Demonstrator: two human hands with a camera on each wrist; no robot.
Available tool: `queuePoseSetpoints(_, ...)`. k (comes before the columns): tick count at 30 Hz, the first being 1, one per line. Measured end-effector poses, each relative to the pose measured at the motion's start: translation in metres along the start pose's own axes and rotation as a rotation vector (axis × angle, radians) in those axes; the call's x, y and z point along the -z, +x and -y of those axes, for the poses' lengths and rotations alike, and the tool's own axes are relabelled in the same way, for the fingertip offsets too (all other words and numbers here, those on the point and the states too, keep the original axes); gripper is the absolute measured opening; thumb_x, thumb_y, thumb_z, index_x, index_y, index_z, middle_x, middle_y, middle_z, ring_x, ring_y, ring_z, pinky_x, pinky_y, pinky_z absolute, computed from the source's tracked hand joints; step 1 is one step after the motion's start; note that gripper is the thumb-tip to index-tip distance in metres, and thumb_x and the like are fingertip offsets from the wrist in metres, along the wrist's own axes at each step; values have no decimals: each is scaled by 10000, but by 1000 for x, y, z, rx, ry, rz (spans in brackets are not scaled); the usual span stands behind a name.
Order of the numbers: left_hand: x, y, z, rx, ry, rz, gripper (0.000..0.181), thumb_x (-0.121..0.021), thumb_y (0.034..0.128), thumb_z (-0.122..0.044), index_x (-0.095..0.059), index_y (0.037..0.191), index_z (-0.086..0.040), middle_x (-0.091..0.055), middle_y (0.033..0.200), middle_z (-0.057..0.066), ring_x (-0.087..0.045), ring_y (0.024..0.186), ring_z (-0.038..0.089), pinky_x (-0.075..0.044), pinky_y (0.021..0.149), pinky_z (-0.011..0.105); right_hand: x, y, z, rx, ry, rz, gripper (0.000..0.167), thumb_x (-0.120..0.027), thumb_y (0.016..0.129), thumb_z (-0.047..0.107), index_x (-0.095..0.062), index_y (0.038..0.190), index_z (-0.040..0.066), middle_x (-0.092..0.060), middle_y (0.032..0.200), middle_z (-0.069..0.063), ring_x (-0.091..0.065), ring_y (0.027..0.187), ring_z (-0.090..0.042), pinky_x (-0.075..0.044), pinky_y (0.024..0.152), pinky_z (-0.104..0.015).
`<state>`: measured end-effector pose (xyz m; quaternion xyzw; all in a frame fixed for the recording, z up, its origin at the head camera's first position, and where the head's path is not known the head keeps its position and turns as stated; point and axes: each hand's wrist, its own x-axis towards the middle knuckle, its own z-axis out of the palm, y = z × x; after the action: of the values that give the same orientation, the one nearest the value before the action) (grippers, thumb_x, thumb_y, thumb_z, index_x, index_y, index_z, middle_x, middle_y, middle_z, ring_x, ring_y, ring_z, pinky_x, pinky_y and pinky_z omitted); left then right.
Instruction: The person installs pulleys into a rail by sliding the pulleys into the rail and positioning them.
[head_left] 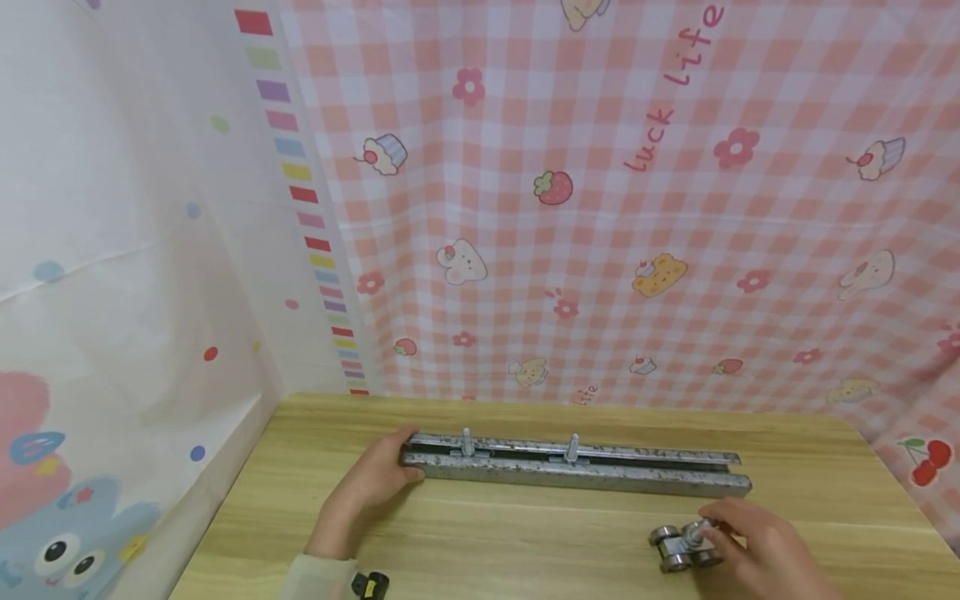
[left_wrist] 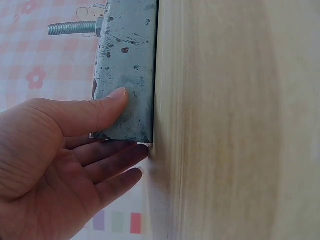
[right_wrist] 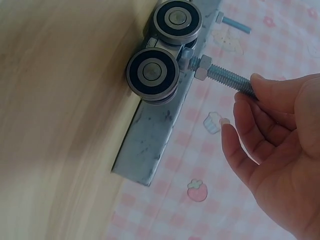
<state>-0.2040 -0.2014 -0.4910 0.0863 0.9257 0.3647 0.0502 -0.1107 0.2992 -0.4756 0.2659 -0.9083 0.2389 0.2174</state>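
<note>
A grey, scuffed metal rail (head_left: pixel 585 477) with a slot along its top lies across the table. Two upright bolts (head_left: pixel 573 447) stick up out of the slot. At the rail's left end my left hand (head_left: pixel 375 475) holds it, the thumb (left_wrist: pixel 107 112) against the front face and the fingers partly hidden beyond the end. My right hand (head_left: pixel 765 546) pinches the threaded bolt (right_wrist: pixel 227 77) of a roller trolley (head_left: pixel 678 550) between thumb and fingers. The trolley, with its several wheels (right_wrist: pixel 152 72), is in front of the rail's right end, apart from it in the head view.
The wooden table (head_left: pixel 480 533) carries the rail. A pink checked cloth (head_left: pixel 510 233) hangs behind it, and a white printed cloth (head_left: pixel 135 208) hangs on the left. Beside my left sleeve shows a small black object (head_left: pixel 371 586) with a yellow mark, cut off by the view's bottom edge.
</note>
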Motion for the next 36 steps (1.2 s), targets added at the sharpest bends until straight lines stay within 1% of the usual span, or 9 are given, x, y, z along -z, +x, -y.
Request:
queuePoseSetpoints(4, -1, 1, 1, 4, -4, -1, 675, -821, 895, -51, -515, 1486, 63, -600, 1423, 259, -568, 1320, 414, -458, 1111, 562, 4, -4, -6, -48, -13, 13, 389, -892, 648, -127, -749, 944, 82, -652, 837, 101, -563, 733, 63, -480, 560, -159)
queuePoseSetpoints(8, -1, 0, 1, 1, -3, 3, 675, -819, 894, -44, -511, 1483, 72, -605, 1412, 268, -568, 1318, 425, -455, 1112, 566, 8, -7, -11, -84, -32, 21, 373, -887, 664, -125, -755, 958, 61, -651, 842, 90, -559, 736, 70, -511, 551, -209)
queuePoseSetpoints(16, 0, -1, 0, 1, 0, 8, 679, -818, 899, -50, -507, 1491, 67, -595, 1426, 267, -558, 1329, 432, -458, 1107, 573, 15, -11, -21, -100, -90, 8, 402, -885, 633, -149, -751, 952, 58, -650, 855, 71, -531, 738, 78, -504, 556, -207)
queuePoseSetpoints(20, 0, -1, 0, 0, 4, 6, 677, -817, 899, -47, -508, 1490, 67, -594, 1427, 268, -557, 1329, 434, -458, 1106, 574, 17, -14, -27, -103, -116, -19, 422, -891, 608, -157, -741, 936, 62, -668, 861, 40, -531, 740, 71, -482, 578, -161)
queuePoseSetpoints(23, 0, -1, 0, -2, 5, 6, 676, -818, 896, -44, -509, 1487, 70, -596, 1422, 270, -561, 1325, 434, -459, 1104, 574, 18, -13, -32, -93, -127, -46, 435, -893, 590, -165, -739, 931, 58, -668, 841, 35, -527, 729, 69, -442, 588, -110)
queuePoseSetpoints(27, 0, 0, 0, -2, -1, 6, 680, -821, 893, -44, -510, 1485, 72, -599, 1418, 272, -565, 1321, 432, -459, 1104, 573, 21, -13, -37, -92, -134, -60, 426, -884, 593, -178, -741, 929, 41, -657, 805, 38, -510, 700, 76, -412, 566, -98)
queuePoseSetpoints(30, 0, 0, 1, 0, -5, 5, 683, -823, 892, -48, -509, 1487, 72, -598, 1418, 272, -565, 1322, 431, -456, 1108, 572, 24, -12, -41, -98, -143, -58, 419, -877, 598, -188, -742, 926, 35, -660, 795, 33, -510, 688, 77, -414, 549, -108)
queuePoseSetpoints(34, 0, 0, 1, 1, -4, 8, 679, -821, 897, -56, -511, 1488, 67, -601, 1419, 264, -569, 1319, 424, -463, 1103, 568, 28, -11, -44, -122, -158, -40, 391, -871, 622, -188, -742, 930, 14, -660, 792, 31, -497, 670, 76, -453, 510, -180)
queuePoseSetpoints(36, 0, 0, 1, -1, -3, 4, 676, -822, 895, -53, -514, 1484, 67, -605, 1413, 265, -572, 1314, 424, -463, 1102, 569, 30, -10, -45, -151, -163, -18, 350, -863, 658, -174, -741, 935, 0, -662, 799, 30, -486, 663, 75, -469, 498, -218)
